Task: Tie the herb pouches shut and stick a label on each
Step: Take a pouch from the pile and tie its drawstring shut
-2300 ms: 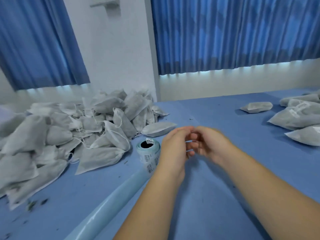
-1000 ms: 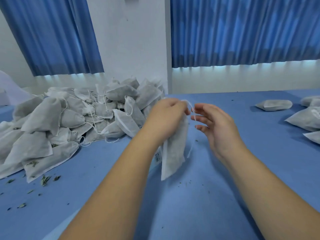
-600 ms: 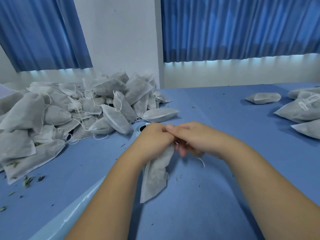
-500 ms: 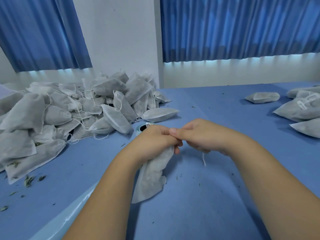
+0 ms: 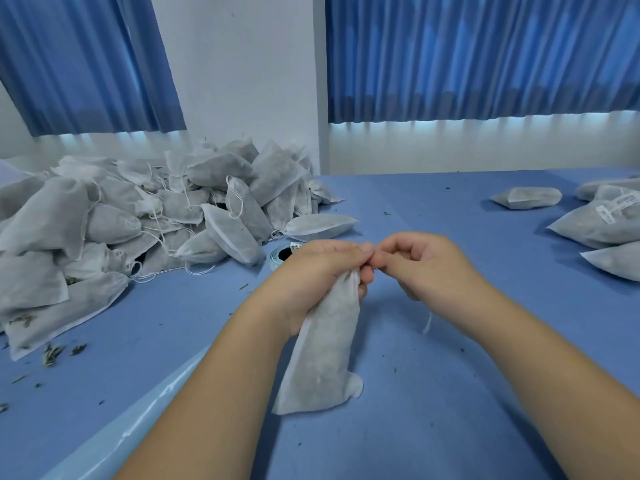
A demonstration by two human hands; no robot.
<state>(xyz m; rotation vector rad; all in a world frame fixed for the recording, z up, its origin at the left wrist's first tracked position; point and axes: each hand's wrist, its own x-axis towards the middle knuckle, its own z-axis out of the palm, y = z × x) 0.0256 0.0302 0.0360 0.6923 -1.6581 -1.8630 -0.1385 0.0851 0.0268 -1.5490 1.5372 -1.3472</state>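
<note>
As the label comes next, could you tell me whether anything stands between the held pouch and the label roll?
Nothing visible does: the label roll sits just beyond the left hand gripping the pouch, partly hidden by it.

Both your hands meet at one pouch's neck.
Your left hand (image 5: pixel 322 271) grips the pouch (image 5: pixel 325 351) by its gathered top; your right hand (image 5: pixel 426 265) pinches the string (image 5: pixel 427 322) (a loose end dangles below). The heap of pouches (image 5: pixel 138 216) lies to your left.
</note>
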